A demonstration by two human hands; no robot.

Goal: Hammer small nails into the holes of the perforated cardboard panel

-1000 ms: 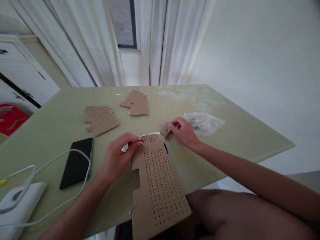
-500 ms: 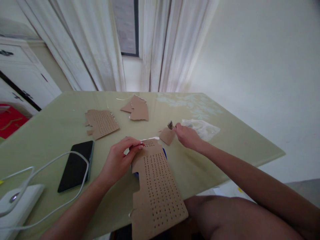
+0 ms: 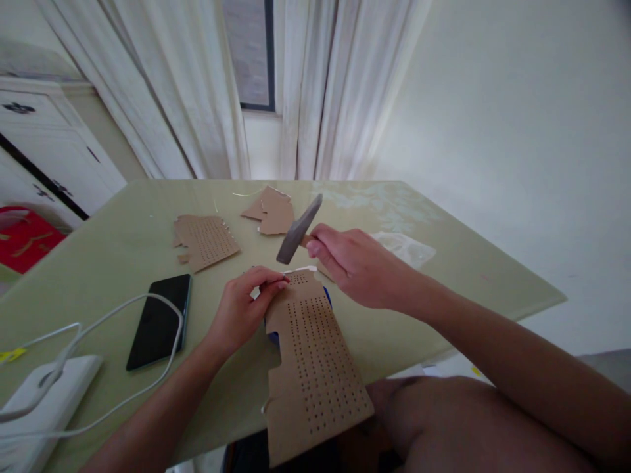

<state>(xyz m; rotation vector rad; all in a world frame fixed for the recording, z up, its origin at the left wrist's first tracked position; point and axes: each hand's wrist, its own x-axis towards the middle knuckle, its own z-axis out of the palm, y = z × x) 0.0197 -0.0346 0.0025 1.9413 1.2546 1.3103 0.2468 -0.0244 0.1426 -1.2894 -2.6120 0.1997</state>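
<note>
Nearest us, the punched cardboard strip (image 3: pixel 310 358) overhangs the tabletop (image 3: pixel 444 289) edge, many holes already made. Our left hand (image 3: pixel 246 309) pinches its far end. Our right hand (image 3: pixel 355 263) grips a hammer (image 3: pixel 298 230), raised above that end. Beyond lie the phone (image 3: pixel 158 320) and cardboard pieces (image 3: pixel 207 240).

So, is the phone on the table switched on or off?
Its screen is dark. The phone lies face up on the table and shows plain black, with no image. Off or asleep: cannot tell.
</note>
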